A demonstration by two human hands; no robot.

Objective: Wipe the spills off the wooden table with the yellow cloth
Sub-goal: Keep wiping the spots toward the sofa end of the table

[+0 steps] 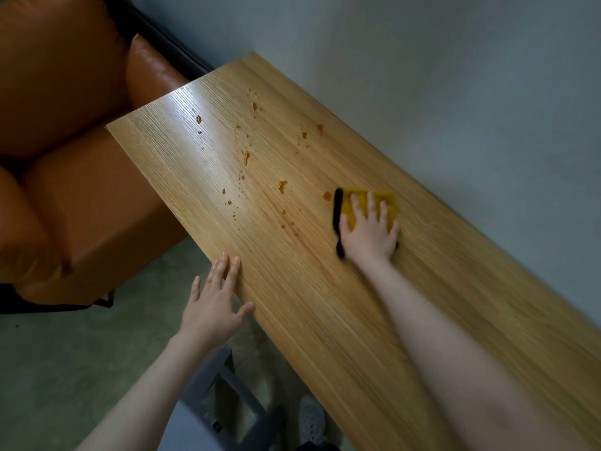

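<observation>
A yellow cloth [353, 203] with a black edge lies flat on the long wooden table [357, 304]. My right hand [369, 231] presses down on it, palm flat, fingers spread over the cloth. Brown spills [282, 186] dot the table to the left of the cloth and farther up toward the table's far end, the nearest drop [327, 195] just beside the cloth's edge. My left hand [216, 304] hovers at the table's near-left edge with fingers apart, its fingertips reaching the wood, holding nothing.
An orange leather sofa [65, 157] stands against the table's far-left end. A grey wall [455, 92] runs along the table's right side. Below the near edge are a grey chair frame [224, 395], a shoe [312, 418] and grey floor.
</observation>
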